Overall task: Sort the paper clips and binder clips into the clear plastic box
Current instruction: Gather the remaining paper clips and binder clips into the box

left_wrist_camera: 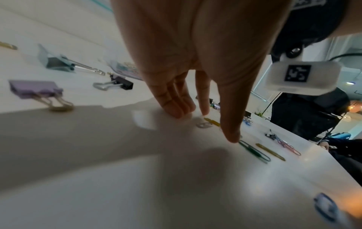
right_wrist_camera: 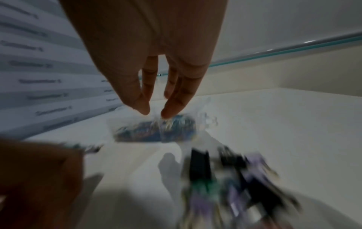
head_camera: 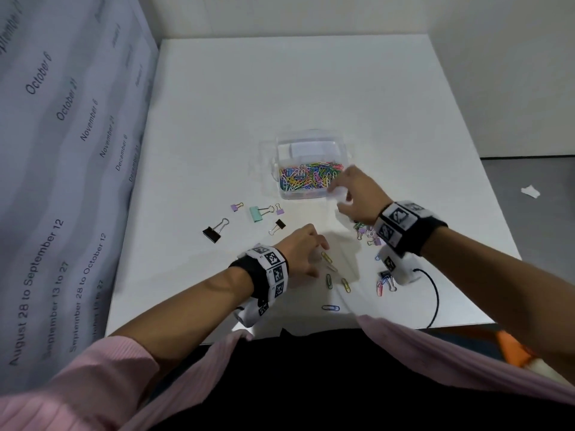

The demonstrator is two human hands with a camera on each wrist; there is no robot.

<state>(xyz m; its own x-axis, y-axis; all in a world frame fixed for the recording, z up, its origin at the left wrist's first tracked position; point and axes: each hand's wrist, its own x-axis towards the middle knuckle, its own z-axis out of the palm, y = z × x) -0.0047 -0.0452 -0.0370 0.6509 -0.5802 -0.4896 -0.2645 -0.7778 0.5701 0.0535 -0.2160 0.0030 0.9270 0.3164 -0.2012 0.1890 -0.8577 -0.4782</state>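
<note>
The clear plastic box [head_camera: 314,196] stands mid-table, its near compartment full of coloured paper clips [head_camera: 311,177]. My right hand [head_camera: 339,199] hovers over the box's near right corner, thumb and fingers apart with nothing seen between them; the right wrist view is blurred [right_wrist_camera: 156,112] and shows the box [right_wrist_camera: 137,136] just below the fingertips. My left hand [head_camera: 317,256] points straight fingers down at the table [left_wrist_camera: 207,124], beside a yellow paper clip [head_camera: 326,257] and a silver one [left_wrist_camera: 203,124]. Green [head_camera: 329,280], yellow [head_camera: 345,284] and blue [head_camera: 330,307] clips lie nearer me.
Binder clips lie left of the hands: large black [head_camera: 215,230], mint [head_camera: 260,212], purple [head_camera: 237,206], small black [head_camera: 278,226]. A mixed pile [head_camera: 367,236] sits under my right wrist. A calendar sheet [head_camera: 62,150] hangs at the left. The table's edge [head_camera: 466,321] is close.
</note>
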